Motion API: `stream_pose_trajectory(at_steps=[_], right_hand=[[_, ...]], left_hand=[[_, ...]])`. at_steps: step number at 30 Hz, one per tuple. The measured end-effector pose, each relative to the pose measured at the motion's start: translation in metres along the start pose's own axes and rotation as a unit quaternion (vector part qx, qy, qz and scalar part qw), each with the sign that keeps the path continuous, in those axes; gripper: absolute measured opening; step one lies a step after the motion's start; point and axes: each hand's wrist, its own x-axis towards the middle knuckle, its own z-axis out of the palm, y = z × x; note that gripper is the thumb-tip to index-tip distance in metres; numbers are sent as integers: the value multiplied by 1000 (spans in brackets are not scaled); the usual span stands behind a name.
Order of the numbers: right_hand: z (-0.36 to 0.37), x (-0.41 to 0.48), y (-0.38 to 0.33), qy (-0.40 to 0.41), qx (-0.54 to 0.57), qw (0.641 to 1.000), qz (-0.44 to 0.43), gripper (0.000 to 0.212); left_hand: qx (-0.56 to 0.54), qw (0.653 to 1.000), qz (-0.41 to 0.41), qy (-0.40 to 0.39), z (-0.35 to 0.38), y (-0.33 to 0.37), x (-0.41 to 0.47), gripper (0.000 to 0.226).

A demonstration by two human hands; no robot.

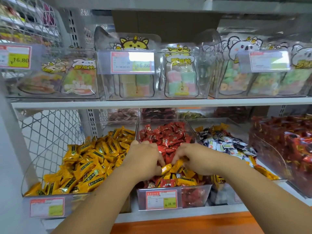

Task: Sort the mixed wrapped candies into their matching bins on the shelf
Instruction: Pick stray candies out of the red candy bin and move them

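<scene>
Both of my hands are in the middle clear bin (194, 195), which holds red wrapped candies (168, 135) with several yellow wrapped candies (184, 180) mixed in at the front. My left hand (145, 157) pinches a yellow candy (166, 168) between thumb and fingers. My right hand (197, 157) curls its fingers around other yellow candies (177, 165) in the same heap. The bin of yellow candies (81, 164) stands directly to the left.
To the right stands a bin of white and dark wrapped candies (224, 144), with some yellow ones mixed in, then a bin of red packets (287, 146). The upper shelf (152, 103) carries clear boxes of bagged sweets. Price tags (161, 199) hang on the bin fronts.
</scene>
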Motion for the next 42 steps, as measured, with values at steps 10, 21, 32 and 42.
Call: stream_pose_trajectory(at_steps=[10,21,32,42], right_hand=[[11,-4,-4,-89,-35,995,2,48],[8,-5,6,-5,80,997,-1,28],[3,-5,-12,-122,166,976,66,26],[-18,-3,-6,36,132,990,38,24]], left_hand=[[43,999,-1,1,4,5,5,38],[-315,936,10,156,-3,-25,-11,22],[-383,894,-163,168,-11,-95,-61,21],[-351,903,-202,142,10,-129,-80,20]])
